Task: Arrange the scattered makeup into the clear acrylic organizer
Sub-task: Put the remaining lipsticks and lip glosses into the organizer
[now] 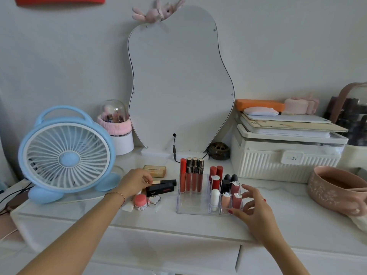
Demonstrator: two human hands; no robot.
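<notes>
Two bare hands work over a white vanity table (198, 225), where a clear acrylic organizer (190, 207) stands in front of a curved mirror (178, 80). Four tall lip gloss tubes (191, 174) stand upright in its left rear section, while short lipsticks (224, 187) fill the small cells on its right. The left hand (135, 182) pinches the pale end of a slim black stick (163, 182) lying on the table just left of the organizer, above a black lipstick case (160, 189). The right hand (252, 207), fingers spread wide and holding nothing, rests against the organizer's front right corner. A pink jar (140, 202), a heart-shaped compact (155, 200) and a gold box (155, 171) remain loose nearby, beside a blue fan (65, 155)
</notes>
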